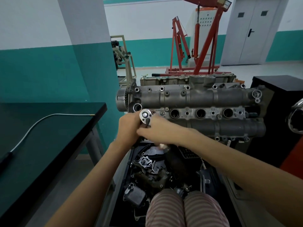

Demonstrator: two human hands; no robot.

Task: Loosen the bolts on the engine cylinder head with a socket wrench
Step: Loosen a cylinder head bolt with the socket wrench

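Teal-walled workshop: both hands, left (pixel 128 124) and right (pixel 157 128), seemingly grip the wrench (pixel 145 118) at the head's (pixel 196 102) left end.

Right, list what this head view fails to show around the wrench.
- Socket and bolt: hidden under the ratchet head.
- Wrench handle: covered by the left hand and right hand; each grip unclear.
- Parts in the tray: dark, partly behind the arms.
- Chrome object: cut off by the right edge.
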